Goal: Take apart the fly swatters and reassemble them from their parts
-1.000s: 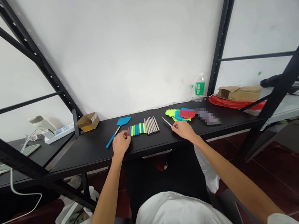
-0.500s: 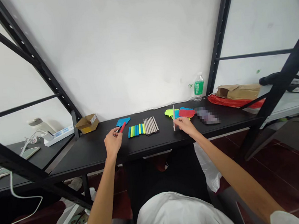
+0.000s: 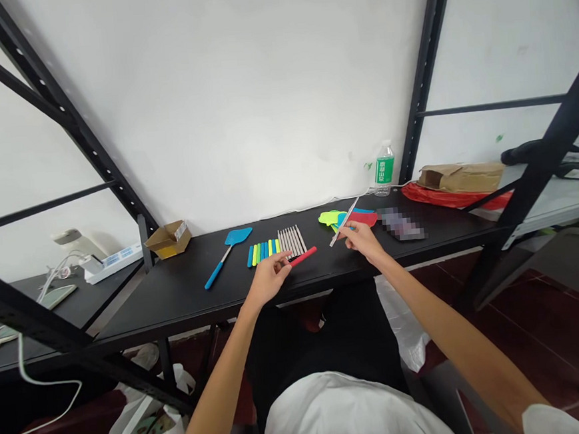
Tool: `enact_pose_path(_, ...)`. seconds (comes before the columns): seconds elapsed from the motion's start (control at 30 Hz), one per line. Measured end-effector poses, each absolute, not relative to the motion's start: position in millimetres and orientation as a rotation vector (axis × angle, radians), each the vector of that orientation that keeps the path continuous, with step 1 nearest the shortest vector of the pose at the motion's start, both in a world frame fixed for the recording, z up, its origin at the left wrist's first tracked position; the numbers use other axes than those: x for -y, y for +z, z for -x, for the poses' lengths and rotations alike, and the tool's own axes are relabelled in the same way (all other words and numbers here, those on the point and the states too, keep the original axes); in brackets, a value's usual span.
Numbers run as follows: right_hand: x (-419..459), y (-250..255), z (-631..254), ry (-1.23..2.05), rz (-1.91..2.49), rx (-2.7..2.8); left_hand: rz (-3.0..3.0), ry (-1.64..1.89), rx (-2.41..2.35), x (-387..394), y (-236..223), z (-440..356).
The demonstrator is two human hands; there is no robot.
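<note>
A red handle (image 3: pixel 304 256) is held near its left end in the narrow grip of the left hand (image 3: pixel 270 277), above the surface (image 3: pixel 175 296) at the near ends of the metal rods (image 3: pixel 292 241); its long axis is directed rightward and slightly away from the person, its free end being pointed toward the right hand (image 3: pixel 360 237); a single metal rod (image 3: pixel 351 209) is held near its lower end in the pinched grip of the right hand, its long axis being slanted up and rightward across the spatula heads (image 3: pixel 364 218); the coloured handles (image 3: pixel 263 252) are laid side by side, left of the metal rods; the blue spatula (image 3: pixel 226 253) is placed farther left, its head pointed away.
</note>
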State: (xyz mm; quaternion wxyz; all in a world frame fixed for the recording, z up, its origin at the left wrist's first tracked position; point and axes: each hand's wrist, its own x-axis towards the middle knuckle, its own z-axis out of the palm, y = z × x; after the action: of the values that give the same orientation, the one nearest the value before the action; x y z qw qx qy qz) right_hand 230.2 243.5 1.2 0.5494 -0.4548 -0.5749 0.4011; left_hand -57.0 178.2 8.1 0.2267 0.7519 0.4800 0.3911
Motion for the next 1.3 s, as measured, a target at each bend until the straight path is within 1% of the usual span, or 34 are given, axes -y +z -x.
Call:
enact_pose_path(0.23, -234.2, 13.4, -227.7, 0.816, 1.079, 1.525, -2.325, 0.964, -1.390, -177.2, -1.7, 54.4)
enact_pose_path(0.57, -218.9, 17.4, -218.3, 0.601, 1.184, 1.873, -2.369, 0.926, -1.415, -174.0, 2.2, 52.2)
enact_pose_path(0.93, -219.0, 16.4, -217.0, 0.557, 1.111, 1.891, -2.381, 0.916, -1.446, -171.9, 2.3, 50.1)
enact_pose_path(1.13, -222.0, 18.4, -219.8, 0.643, 1.061, 1.829, -2.416, 0.898, -1.463, -172.0, 3.6, 49.8)
enact_pose_path(1.2, -220.2, 22.9, -222.2, 0.612, 1.072, 1.862, -2.417, 0.892, -1.467, -171.0, 4.6, 49.3)
enact_pose_path(1.3, -215.0, 32.9, -227.3, 0.464, 1.149, 1.925, -2.409, 0.890, -1.480, -169.0, 5.5, 47.9)
